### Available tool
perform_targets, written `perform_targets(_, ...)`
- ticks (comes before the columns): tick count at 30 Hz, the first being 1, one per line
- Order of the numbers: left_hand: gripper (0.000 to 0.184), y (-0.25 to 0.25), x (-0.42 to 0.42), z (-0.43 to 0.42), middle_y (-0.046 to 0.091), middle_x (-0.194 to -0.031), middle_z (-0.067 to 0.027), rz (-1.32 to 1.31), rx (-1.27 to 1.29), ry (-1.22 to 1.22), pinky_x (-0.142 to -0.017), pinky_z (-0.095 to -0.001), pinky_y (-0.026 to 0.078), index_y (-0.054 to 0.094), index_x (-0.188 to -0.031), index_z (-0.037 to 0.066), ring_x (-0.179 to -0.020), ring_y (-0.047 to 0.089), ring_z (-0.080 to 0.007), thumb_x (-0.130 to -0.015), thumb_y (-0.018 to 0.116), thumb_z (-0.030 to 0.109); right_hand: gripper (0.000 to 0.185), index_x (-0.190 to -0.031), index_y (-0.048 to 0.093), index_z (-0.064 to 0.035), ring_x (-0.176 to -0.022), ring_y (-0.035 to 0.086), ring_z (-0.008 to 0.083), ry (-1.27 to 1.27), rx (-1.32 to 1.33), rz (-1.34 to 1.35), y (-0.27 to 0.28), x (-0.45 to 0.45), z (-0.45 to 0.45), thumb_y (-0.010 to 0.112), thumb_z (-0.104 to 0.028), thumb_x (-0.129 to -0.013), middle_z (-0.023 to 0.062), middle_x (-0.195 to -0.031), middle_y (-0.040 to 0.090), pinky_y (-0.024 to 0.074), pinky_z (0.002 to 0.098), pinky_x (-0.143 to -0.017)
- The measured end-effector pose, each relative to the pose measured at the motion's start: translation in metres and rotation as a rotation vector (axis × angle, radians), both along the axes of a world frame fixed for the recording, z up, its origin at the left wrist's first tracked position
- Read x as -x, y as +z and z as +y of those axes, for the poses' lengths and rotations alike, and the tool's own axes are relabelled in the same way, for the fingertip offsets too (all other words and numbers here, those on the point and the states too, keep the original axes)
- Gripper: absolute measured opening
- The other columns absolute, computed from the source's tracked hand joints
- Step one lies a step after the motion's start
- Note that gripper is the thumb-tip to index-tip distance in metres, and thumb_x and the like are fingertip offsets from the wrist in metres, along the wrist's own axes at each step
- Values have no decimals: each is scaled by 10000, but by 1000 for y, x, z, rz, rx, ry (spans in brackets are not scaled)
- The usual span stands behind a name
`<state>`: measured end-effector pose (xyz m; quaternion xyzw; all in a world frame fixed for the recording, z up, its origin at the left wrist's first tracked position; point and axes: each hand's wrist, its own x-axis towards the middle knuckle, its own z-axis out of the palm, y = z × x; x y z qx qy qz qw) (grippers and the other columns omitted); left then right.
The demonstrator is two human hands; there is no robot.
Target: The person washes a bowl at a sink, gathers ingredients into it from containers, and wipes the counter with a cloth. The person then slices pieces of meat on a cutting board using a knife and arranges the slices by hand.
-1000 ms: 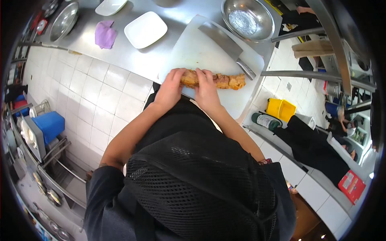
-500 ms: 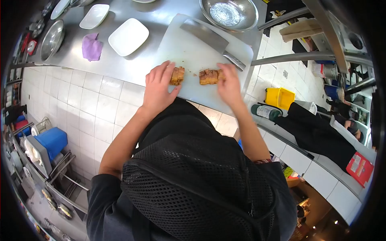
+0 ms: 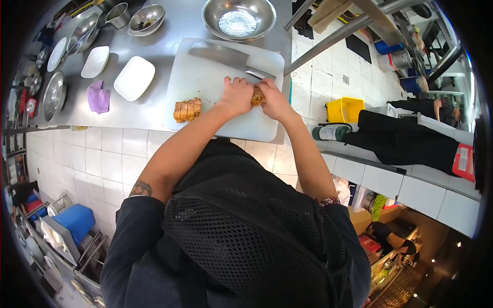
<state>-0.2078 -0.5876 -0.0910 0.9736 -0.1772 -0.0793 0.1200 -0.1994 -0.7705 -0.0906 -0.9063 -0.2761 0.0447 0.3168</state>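
Note:
A white cutting board [image 3: 215, 77] lies on the steel table. Several slices of browned food [image 3: 187, 110] stand together at its left front. On the right part of the board, more browned food [image 3: 257, 96] shows between my two hands, mostly covered by them. My left hand [image 3: 238, 96] is closed at its left side, fingers curled. My right hand [image 3: 273, 100] is closed on its right side. Behind them a cleaver [image 3: 221, 55] lies flat on the board, its handle pointing right, close to my right hand's fingertips.
Beyond the board sits a large steel bowl [image 3: 238, 19]. To the left are a white square dish [image 3: 134, 78], a purple cloth [image 3: 98, 97], another white dish [image 3: 95, 62] and steel bowls. A rail [image 3: 328, 41] runs at the right. Yellow bucket [image 3: 345, 110] and people farther right.
My left hand has let go of the left slices and moved right, joining my right hand at the other food. The view has shifted, showing more of the table.

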Motion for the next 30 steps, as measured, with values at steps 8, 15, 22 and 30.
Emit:
perform_targets(8, 386, 29, -6, -7, 652, -1174, -133, 61, 36, -7, -1003, -566, 334, 704, -1131, 71, -1181, 587, -306, -803, 759, 266, 555, -1313, 586, 6, -1038, 634, 292, -57, -177, 100, -10, -12, -18, 646, 150, -780, 157, -1271, 549, 562, 346, -875)
perform_targets(15, 410, 64, 12, 43, 648, -1185, -161, 192, 63, 68, -978, -552, 433, 700, -1092, 47, -1166, 596, -357, -772, 789, 287, 587, -1313, 600, -21, -922, 618, 218, 55, -296, 251, 17, -2, 23, 678, 134, -751, 124, -1252, 551, 560, 321, -803)
perform_targets(22, 433, 14, 40, 55, 593, -1210, -232, 146, 207, 189, -974, -499, 524, 632, -1189, -14, -1153, 598, -428, -804, 748, 146, 670, -1362, 558, -73, -978, 598, 210, -25, -314, 340, -4, 15, 37, 710, 125, -740, 114, -1320, 522, 558, 323, -812)
perform_targets(30, 776, 8, 79, 46, 500, -1285, -291, 144, 474, 424, -984, -507, 504, 382, -1439, 3, -1138, 573, -493, -759, 753, 35, 667, -1383, 529, -41, -1011, 623, 199, -134, -384, 473, -21, 22, 37, 733, 95, -763, 105, -1299, 611, 565, 322, -840)
